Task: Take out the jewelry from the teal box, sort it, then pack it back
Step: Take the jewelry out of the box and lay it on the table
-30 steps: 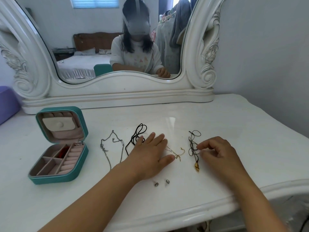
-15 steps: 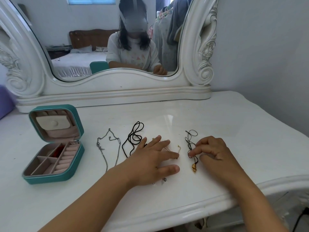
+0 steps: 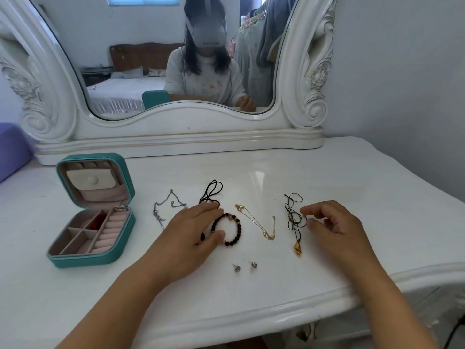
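Open teal box (image 3: 91, 258), pink-lined, red item in one compartment

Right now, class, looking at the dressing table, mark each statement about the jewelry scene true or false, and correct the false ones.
1. The teal box is shut. False: its lid stands open.
2. Two small stud earrings lie near the table's front edge. True.
3. The left hand rests by the dark beaded bracelet. True.
4. The gold chain lies inside the box. False: it lies on the table.
5. The right hand grips the silver chain. False: its fingers are at the black cord with the gold pendant.
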`<state>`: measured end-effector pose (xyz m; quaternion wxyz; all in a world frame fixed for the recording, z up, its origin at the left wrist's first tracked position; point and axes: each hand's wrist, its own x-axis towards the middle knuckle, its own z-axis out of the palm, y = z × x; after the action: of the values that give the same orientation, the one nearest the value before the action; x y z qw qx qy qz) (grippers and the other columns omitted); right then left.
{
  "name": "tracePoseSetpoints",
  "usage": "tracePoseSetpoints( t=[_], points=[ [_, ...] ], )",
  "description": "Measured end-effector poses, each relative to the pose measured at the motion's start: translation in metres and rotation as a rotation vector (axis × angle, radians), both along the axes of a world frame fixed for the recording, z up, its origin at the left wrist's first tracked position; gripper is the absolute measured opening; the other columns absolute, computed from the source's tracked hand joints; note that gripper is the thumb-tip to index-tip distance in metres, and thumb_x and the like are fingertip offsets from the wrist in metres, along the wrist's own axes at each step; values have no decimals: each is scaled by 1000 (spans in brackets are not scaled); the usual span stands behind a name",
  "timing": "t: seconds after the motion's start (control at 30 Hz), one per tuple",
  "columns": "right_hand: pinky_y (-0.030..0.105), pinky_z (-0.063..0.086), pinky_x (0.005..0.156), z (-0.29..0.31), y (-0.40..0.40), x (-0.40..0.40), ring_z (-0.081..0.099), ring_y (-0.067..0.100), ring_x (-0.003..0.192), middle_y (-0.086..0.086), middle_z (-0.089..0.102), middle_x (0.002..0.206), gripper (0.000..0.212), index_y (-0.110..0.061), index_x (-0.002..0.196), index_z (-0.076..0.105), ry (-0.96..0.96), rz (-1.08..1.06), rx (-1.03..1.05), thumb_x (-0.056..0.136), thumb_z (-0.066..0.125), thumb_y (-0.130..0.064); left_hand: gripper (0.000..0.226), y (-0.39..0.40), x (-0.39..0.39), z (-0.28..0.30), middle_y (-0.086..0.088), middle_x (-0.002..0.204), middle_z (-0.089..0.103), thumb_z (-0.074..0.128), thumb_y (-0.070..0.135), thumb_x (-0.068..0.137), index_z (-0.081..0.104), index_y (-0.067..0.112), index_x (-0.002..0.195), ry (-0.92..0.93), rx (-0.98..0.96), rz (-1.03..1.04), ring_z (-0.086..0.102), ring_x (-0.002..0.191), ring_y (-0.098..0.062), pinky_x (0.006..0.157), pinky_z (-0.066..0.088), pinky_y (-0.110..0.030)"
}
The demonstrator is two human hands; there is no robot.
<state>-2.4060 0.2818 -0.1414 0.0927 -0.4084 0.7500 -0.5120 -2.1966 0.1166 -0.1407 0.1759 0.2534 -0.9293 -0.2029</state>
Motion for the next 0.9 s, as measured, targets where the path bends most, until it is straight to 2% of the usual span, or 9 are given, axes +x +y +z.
tracePoseSetpoints(
  t=[0.13, 0.23, 0.27, 0.4, 0.5, 0.67, 0.77, 0.83, 0.9],
  points=[
    [21, 38, 75, 2, -4, 7, 50, -3, 96, -22, 60, 90, 29, -33, 80, 63, 15, -1, -13, 84, 58, -5, 53, -5, 12, -4, 25, 132, 36, 38, 44, 81, 47, 28, 131, 57, 1, 46, 34, 130, 0, 104, 18, -11],
    [9, 34, 71, 3, -10, 14, 46, -15, 92, -37, 57, 89, 27, -35, 81, 63, 70, 11, -19, 82, 62, -9, 40, -7, 20, -7, 21, 130, 43, 48, 34, 88, 52, 26, 127, 96, -4, 111, 39, 127, -2, 101, 22, -11],
    [8, 33, 69, 5, -12, 17, 47, -13, 91, -40, 55, 91, 23, -35, 82, 63, 93, 28, -16, 82, 64, -12, 40, -8, 22, -9, 19, 131, 45, 50, 33, 88, 53, 25, 126, 109, -6, 136, 40, 126, -2, 100, 23, -12],
    [5, 32, 73, 10, -25, 35, 49, 3, 98, -24, 58, 91, 18, -30, 92, 66, 203, 145, 51, 80, 67, -17, 32, -8, 26, -14, 15, 129, 51, 55, 28, 88, 58, 26, 120, 147, 28, 210, 44, 122, -4, 98, 29, -16],
    [2, 29, 77, 10, -36, 47, 45, 2, 102, -20, 56, 101, 19, -30, 98, 64, 276, 242, 122, 82, 64, -20, 27, -7, 26, -15, 18, 121, 53, 57, 25, 87, 60, 28, 114, 173, 47, 239, 47, 118, -4, 96, 32, -17],
    [17, 30, 84, 7, -50, 60, 40, 5, 102, -15, 55, 104, 21, -27, 103, 64, 351, 325, 189, 83, 61, -23, 32, -2, 25, -12, 14, 115, 58, 51, 37, 78, 65, 27, 106, 201, 51, 298, 52, 105, -6, 96, 37, -24],
    [20, 31, 86, 6, -55, 64, 39, 6, 109, -15, 55, 109, 24, -25, 107, 64, 348, 367, 241, 83, 61, -26, 15, -2, 26, -10, 12, 103, 56, 62, 30, 81, 65, 27, 95, 244, 49, 423, 55, 89, -16, 87, 44, -34],
    [23, 34, 93, 6, -58, 66, 38, 7, 113, -13, 55, 114, 27, -22, 109, 64, 331, 388, 284, 83, 62, -28, 19, -1, 25, -10, 7, 105, 54, 65, 31, 79, 65, 25, 97, 227, 28, 501, 55, 94, -21, 83, 43, -33],
    [28, 35, 98, 5, -61, 69, 38, 11, 116, -10, 55, 118, 28, -22, 109, 65, 333, 403, 316, 83, 62, -29, 27, -1, 24, -13, 4, 110, 54, 64, 34, 79, 63, 22, 103, 168, 1, 528, 50, 104, -21, 86, 39, -31]
  ],
)
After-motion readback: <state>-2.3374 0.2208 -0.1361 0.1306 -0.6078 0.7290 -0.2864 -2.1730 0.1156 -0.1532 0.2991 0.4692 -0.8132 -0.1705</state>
